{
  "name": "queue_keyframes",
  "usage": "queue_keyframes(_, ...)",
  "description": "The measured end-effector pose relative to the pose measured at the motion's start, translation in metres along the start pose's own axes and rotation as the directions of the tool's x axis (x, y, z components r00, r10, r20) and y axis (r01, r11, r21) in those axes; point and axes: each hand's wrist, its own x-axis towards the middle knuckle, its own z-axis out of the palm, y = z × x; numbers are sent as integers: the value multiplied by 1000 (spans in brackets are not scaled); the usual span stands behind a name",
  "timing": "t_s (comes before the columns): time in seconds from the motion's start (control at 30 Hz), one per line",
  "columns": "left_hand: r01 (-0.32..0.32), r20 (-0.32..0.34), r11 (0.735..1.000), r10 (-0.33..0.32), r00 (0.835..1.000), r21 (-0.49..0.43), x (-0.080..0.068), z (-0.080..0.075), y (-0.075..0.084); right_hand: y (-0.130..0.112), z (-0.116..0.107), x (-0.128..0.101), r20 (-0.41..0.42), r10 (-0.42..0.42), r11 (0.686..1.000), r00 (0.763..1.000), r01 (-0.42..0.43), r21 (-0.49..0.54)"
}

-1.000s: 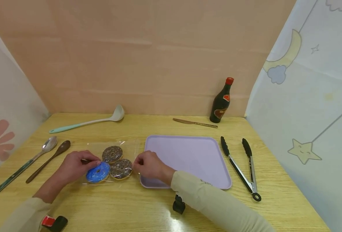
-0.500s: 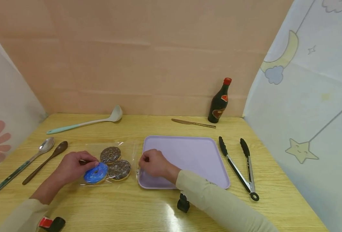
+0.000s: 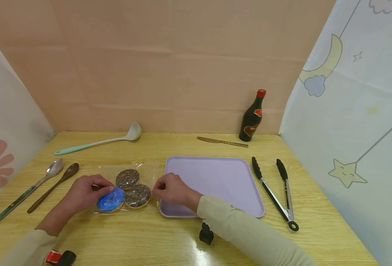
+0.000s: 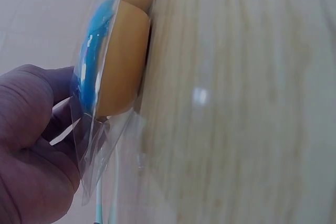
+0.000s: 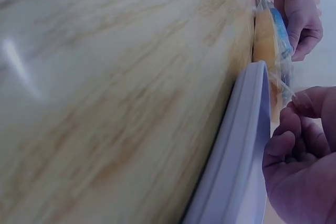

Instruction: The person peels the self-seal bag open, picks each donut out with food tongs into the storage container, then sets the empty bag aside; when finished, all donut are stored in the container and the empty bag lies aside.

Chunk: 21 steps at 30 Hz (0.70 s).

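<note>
A clear plastic bag lies on the wooden table with three donuts in it: a blue one and two chocolate ones. My left hand pinches the bag's left end beside the blue donut. My right hand pinches the bag's right edge at the left rim of the lilac tray. In the right wrist view the blue donut and my left hand show beyond the tray's rim.
Metal tongs lie right of the tray. A dark bottle and a knife are at the back. A ladle, a metal spoon and a brown spoon lie to the left. Curtains hang at both sides.
My right hand moved right over the tray's corner, then came back left to the bag's edge. The left hand kept its hold on the bag.
</note>
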Motion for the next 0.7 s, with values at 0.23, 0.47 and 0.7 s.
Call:
queue_keyframes(0.23,0,11,1000,0,1000,-2,1,0,-1,3,-7,-2,-14,-45,996,999,44,-82)
queue_keyframes(0.47,-13,7,1000,13,1000,3,1,-1,-2,8,-15,-9,-37,-5,996,999,2,-87)
queue_keyframes(0.7,-7,-2,1000,7,1000,-16,0,0,-3,15,-21,-12,-45,95,993,994,-98,-71)
